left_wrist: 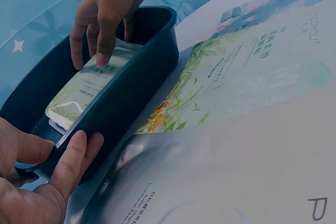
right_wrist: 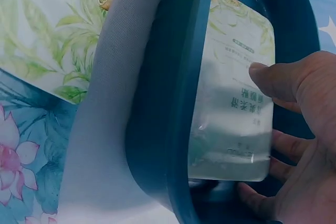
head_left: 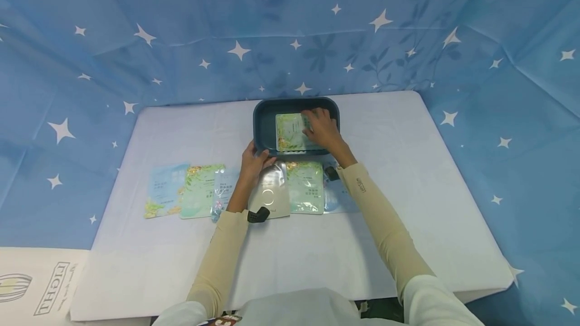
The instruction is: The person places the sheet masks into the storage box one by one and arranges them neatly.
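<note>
My left hand (head_left: 252, 165) grips the near left rim of a dark blue plastic basin (head_left: 296, 100), thumb inside and fingers against the outer wall. Inside the basin lies a green-and-white face mask packet (head_left: 287, 132) with a plant print. My right hand (head_left: 320, 127) reaches in from the right and holds this packet at its right end. In the right wrist view the thumb (right_wrist: 275, 80) lies over the packet's face, with the other fingers along its edge. Below it, in the left wrist view, the pale edge of something else shows.
In front of the basin lies a row of packets: a blue one (head_left: 165, 190), a green one (head_left: 198, 192), a light blue one (head_left: 223, 187), a silver one (head_left: 278, 192), another green one (head_left: 305, 190) and a blue one (head_left: 337, 200). A white cloth covers the table (head_left: 408, 175); a starry blue curtain (head_left: 290, 34) hangs behind.
</note>
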`<state>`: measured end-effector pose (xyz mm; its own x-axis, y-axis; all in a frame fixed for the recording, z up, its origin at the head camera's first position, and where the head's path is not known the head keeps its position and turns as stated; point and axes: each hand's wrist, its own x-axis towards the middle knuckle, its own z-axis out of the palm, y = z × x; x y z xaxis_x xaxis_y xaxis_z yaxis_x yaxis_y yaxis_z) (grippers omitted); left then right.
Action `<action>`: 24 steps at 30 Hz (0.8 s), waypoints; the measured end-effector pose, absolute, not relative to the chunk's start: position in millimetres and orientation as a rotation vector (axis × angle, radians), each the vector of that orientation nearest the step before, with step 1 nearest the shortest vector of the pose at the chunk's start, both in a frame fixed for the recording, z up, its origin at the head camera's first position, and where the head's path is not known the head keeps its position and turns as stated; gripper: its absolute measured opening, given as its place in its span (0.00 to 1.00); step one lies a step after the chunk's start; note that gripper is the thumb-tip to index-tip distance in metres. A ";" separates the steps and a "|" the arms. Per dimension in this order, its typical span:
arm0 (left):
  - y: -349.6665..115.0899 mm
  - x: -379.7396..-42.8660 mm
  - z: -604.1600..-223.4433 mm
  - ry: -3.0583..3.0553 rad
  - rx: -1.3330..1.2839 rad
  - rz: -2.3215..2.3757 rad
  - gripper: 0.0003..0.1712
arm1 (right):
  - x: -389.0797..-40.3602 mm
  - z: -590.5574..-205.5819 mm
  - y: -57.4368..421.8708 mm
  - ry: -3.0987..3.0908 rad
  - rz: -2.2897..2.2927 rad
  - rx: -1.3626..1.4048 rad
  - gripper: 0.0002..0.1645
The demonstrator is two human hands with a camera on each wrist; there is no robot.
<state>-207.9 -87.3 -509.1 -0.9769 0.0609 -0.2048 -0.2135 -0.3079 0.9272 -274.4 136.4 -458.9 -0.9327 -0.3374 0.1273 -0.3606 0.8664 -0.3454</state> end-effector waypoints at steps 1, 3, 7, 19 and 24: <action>-87.1 -207.8 -508.7 1.739 -0.195 2.401 0.33 | -274.7 -459.7 137.2 -2.976 0.569 0.557 0.33; -86.3 -207.5 -508.4 1.750 -0.201 2.395 0.33 | -275.0 -461.3 138.2 -2.980 0.567 0.561 0.32; -85.3 -209.1 -512.3 1.767 -0.220 2.394 0.32 | -274.8 -463.7 139.7 -2.967 0.570 0.575 0.29; -85.2 -212.1 -512.4 1.773 -0.237 2.395 0.31 | -260.4 -464.0 157.5 -2.848 0.743 0.700 0.23; -85.0 -211.1 -514.0 1.739 -0.227 2.417 0.31 | -248.2 -461.0 169.4 -2.776 0.902 0.745 0.21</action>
<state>-211.1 -85.0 -514.0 -0.9766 0.0370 -0.2118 -0.2126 -0.3138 0.9254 -248.2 169.4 -461.0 -0.8697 -0.4154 0.2665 -0.4927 0.6996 -0.5175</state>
